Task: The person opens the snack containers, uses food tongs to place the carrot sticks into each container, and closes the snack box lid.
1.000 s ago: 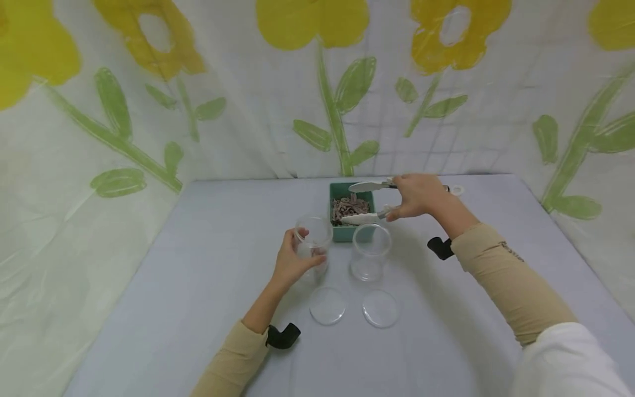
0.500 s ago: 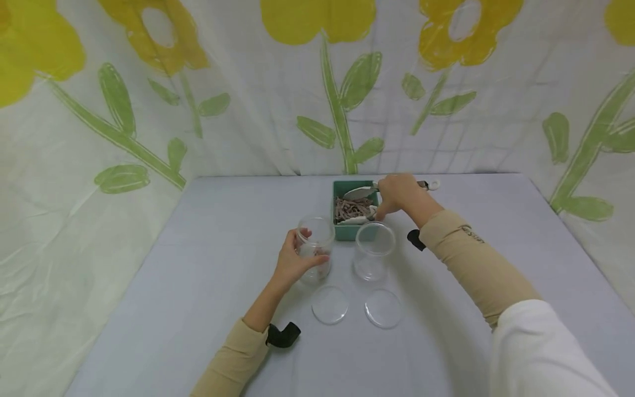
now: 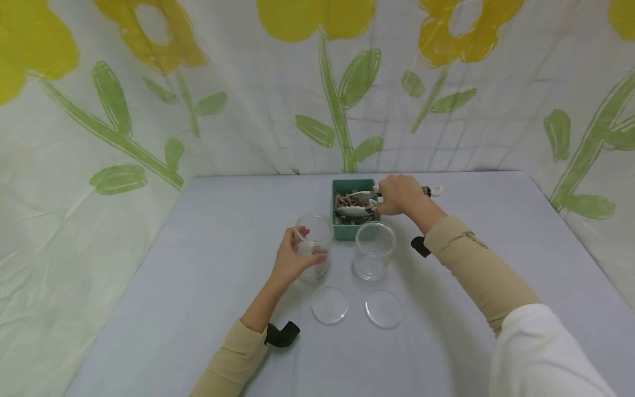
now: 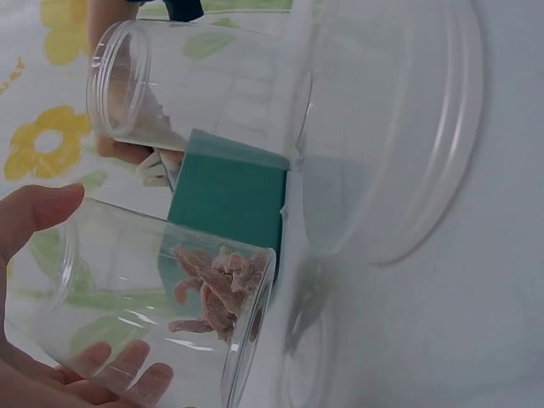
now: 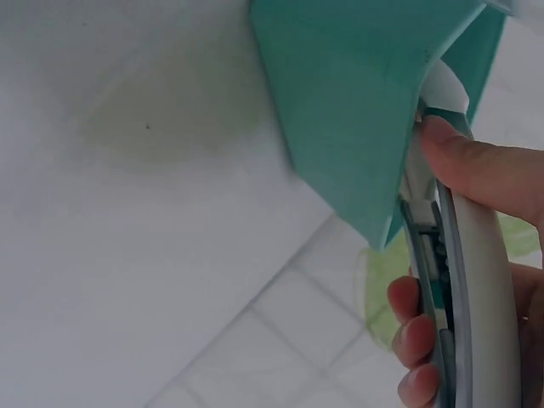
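My left hand [image 3: 291, 260] grips a clear plastic jar [image 3: 315, 234] around its side. Several brownish strips [image 4: 219, 289] lie at the bottom of that jar in the left wrist view. With my right hand [image 3: 399, 194] I hold a pair of tongs [image 5: 476, 280], thumb on one arm and fingers curled on the other. The white tong tips [image 3: 353, 211] reach down into a green box [image 3: 345, 232] filled with brownish strips [image 3: 343, 200]. A second clear jar [image 3: 374, 256] stands uncovered beside the first, in front of the box.
Two round clear lids [image 3: 329, 305] lie on the white table [image 3: 208, 275] nearer to me, in front of the jars. A flower-printed curtain [image 3: 238, 127] hangs behind the table's far edge.
My right hand has moved left and brought the tongs from above the box's right side down into it. The tong tips are closer together. My left hand stays on the jar.
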Available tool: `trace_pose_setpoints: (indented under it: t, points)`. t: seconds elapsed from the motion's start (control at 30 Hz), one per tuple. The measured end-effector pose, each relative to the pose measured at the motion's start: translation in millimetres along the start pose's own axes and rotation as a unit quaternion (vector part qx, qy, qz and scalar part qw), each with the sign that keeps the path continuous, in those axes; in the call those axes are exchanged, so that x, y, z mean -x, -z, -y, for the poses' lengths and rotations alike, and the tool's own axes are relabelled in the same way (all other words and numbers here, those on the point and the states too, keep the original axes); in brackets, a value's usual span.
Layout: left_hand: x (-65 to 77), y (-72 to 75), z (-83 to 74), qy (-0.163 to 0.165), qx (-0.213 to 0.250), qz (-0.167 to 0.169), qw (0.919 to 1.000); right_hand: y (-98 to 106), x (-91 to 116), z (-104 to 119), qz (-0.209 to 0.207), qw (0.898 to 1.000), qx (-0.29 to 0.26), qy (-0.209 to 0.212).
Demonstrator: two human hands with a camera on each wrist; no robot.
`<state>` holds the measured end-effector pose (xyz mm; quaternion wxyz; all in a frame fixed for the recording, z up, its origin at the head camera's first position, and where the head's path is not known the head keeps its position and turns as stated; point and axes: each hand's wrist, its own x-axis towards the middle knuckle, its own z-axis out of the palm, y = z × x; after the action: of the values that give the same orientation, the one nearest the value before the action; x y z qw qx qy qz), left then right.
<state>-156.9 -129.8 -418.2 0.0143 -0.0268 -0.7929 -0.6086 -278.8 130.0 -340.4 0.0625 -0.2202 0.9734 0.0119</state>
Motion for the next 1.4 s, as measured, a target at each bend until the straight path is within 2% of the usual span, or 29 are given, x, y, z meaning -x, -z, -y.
trace_pose_setpoints:
  t: [0.17,0.3,0.47,0.57,0.77,0.9,1.13,1.27,1.4]
  points:
    - [-3.0,-0.7,-1.0,-0.006,-0.011,-0.011,0.9999,-2.8,6.4,-0.4,-0.015,1.000,0.005,0.006]
    - [-5.9,-0.8,-2.8,0.018,-0.025,-0.019,0.9994,1.0,11.4,-3.4,-0.007,1.000,0.001,0.007]
    - [-13.3,-1.0,-12.1,0.043,-0.059,-0.030,0.9969,11.3,21.5,-12.3,0.014,1.000,-0.010,-0.005]
    - [-20.2,-1.3,-18.1,0.053,-0.080,-0.032,0.9949,16.7,29.0,-20.3,0.002,1.000,-0.019,-0.008]
    - [-36.3,-0.6,-31.5,0.052,-0.129,-0.006,0.9903,24.1,44.6,-34.4,-0.030,0.999,-0.045,-0.003]
    - [-46.5,0.3,-41.7,0.058,-0.161,0.020,0.9850,28.4,54.4,-41.3,-0.052,0.995,-0.082,0.006]
    - [-56.0,1.9,-53.5,0.072,-0.201,0.043,0.9759,37.4,62.8,-49.1,-0.100,0.985,-0.123,0.063]
    - [-58.9,-1.0,-54.2,0.074,-0.201,0.040,0.9760,44.1,63.1,-49.3,-0.112,0.981,-0.122,0.099]
    - [-61.4,-4.8,-53.1,0.066,-0.198,0.037,0.9772,51.1,64.1,-45.7,-0.103,0.983,-0.101,0.110]
